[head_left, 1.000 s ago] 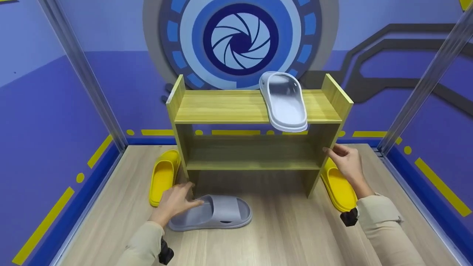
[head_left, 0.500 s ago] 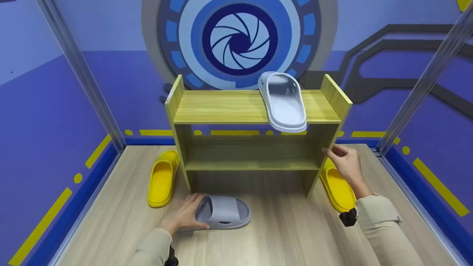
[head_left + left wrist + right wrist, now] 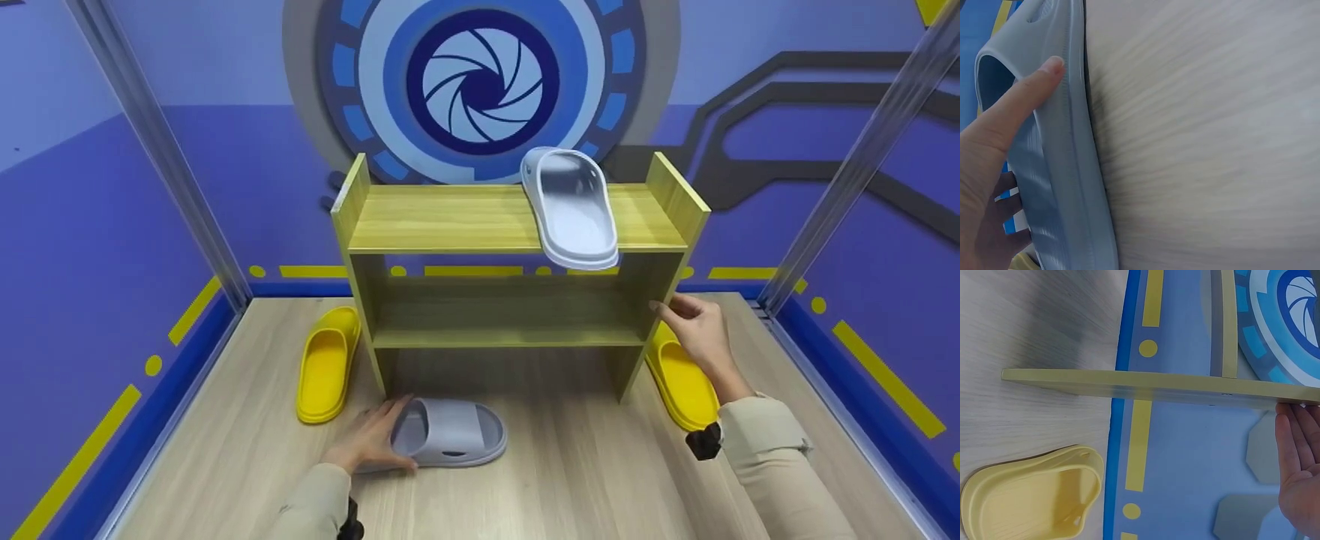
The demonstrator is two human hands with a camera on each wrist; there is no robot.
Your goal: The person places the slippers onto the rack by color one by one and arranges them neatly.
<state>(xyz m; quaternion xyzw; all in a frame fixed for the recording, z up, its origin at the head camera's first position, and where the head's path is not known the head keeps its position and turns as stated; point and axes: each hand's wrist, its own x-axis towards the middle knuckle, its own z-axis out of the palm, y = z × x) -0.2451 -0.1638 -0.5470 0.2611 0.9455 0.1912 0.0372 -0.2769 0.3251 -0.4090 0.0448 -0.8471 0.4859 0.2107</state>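
Note:
A grey slipper (image 3: pixel 454 431) lies sideways on the wooden floor in front of a small wooden shelf (image 3: pixel 442 217). My left hand (image 3: pixel 367 442) grips it across the heel half. In the left wrist view, the thumb of that hand (image 3: pixel 994 135) lies along the slipper's near side; the other fingers are at its far side, partly hidden. My right hand (image 3: pixel 701 334) holds the shelf's right side panel, thumb at the front edge. In the right wrist view, the straight fingers (image 3: pixel 1292 444) touch the panel's outer face. A second grey slipper (image 3: pixel 577 217) rests on the top board.
One yellow slipper (image 3: pixel 322 375) lies left of the shelf. Another yellow slipper (image 3: pixel 686 386) lies to its right, below my right hand. The top grey slipper's toe overhangs the front edge. Blue and purple walls (image 3: pixel 142 195) surround the floor.
My left hand has come down from above the grey slipper's heel and taken hold of its sides. The right hand has stayed at the shelf panel.

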